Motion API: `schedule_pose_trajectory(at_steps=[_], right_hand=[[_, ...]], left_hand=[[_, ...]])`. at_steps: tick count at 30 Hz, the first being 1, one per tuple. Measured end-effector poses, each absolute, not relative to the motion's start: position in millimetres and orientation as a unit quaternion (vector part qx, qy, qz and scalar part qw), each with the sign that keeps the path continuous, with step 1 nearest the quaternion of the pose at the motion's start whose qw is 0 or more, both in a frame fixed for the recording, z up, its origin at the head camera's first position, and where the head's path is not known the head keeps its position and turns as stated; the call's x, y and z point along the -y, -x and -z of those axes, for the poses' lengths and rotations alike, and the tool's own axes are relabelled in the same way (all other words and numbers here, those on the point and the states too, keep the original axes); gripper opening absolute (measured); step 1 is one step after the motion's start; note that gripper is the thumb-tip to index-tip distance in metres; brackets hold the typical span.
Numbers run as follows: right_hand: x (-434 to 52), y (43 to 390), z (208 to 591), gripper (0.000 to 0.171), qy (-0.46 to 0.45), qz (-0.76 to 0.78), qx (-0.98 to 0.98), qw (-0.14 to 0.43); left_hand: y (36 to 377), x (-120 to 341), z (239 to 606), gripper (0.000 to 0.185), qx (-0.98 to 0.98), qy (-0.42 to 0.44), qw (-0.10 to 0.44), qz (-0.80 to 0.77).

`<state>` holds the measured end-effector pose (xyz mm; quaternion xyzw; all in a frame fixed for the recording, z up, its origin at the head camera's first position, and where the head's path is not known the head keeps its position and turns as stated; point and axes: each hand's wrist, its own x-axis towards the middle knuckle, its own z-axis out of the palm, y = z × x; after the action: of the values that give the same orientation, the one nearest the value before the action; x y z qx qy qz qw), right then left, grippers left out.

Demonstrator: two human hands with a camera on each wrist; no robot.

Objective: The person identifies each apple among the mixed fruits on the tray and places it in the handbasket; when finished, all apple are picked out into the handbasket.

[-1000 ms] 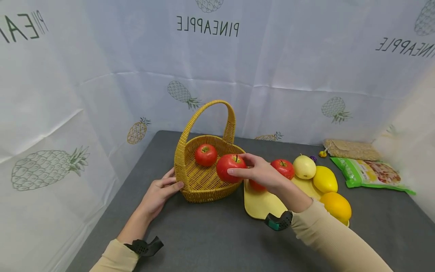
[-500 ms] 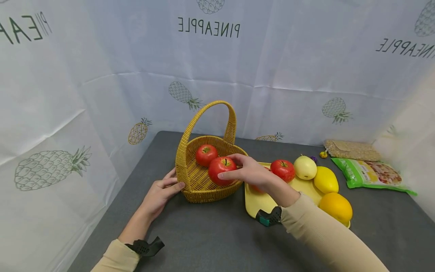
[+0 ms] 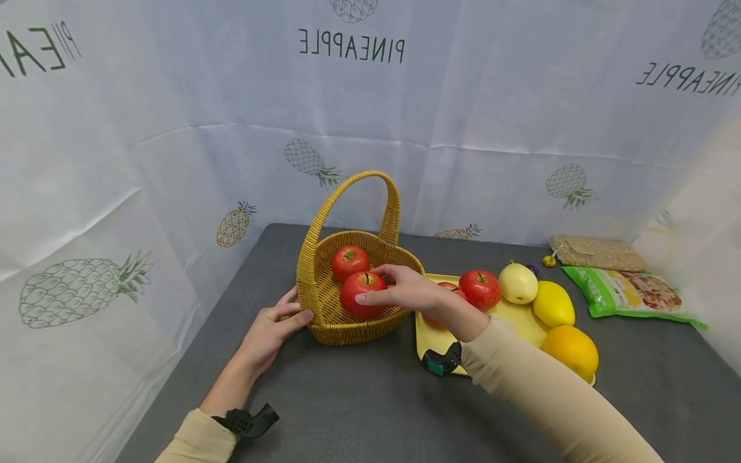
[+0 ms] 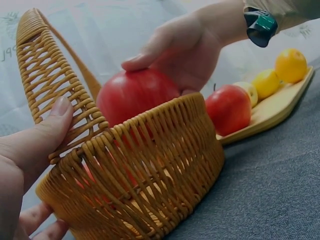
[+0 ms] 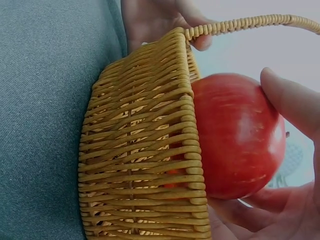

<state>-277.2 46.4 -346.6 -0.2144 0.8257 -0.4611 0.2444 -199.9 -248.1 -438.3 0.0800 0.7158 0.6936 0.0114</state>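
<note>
My right hand (image 3: 413,290) grips a red apple (image 3: 360,297) between thumb and fingers. In the right wrist view that apple (image 5: 235,137) sits partly below the rim of the wicker basket (image 5: 142,145). Another red apple (image 3: 350,262) lies inside the basket (image 3: 347,333), just behind the held one. At the basket's left end, my left hand (image 3: 271,337) holds the side. The left wrist view shows its thumb on the base of the arched handle (image 4: 55,75) and fingers lower against the outer wall.
Right of the basket, a yellow tray (image 3: 431,344) bears two red apples (image 3: 480,289), a pale round fruit (image 3: 518,283), a lemon (image 3: 554,304) and an orange (image 3: 571,351). Farther right lie a green food packet (image 3: 631,292) and a tan packet (image 3: 599,253). A white curtain hangs behind.
My right hand has carried the apple left and slightly down, from over the basket's right side to its middle beside the other apple. The left hand has stayed on the basket.
</note>
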Motion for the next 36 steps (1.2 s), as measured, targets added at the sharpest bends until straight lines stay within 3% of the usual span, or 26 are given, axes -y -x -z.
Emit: schedule_pose_trajectory(at_steps=[10,36], right_hand=[[-39.4,285.6,347.0,0.069,0.226,0.450,-0.818,0.278],[-1.3,296.9,349.3,0.076,0.258,0.357,-0.851,0.288]], left_hand=[[199.9,248.9,439.4,0.035,-0.719,-0.086,0.010,-0.690],[200.8,248.2,439.5,0.035,-0.722,-0.079,0.013,-0.687]])
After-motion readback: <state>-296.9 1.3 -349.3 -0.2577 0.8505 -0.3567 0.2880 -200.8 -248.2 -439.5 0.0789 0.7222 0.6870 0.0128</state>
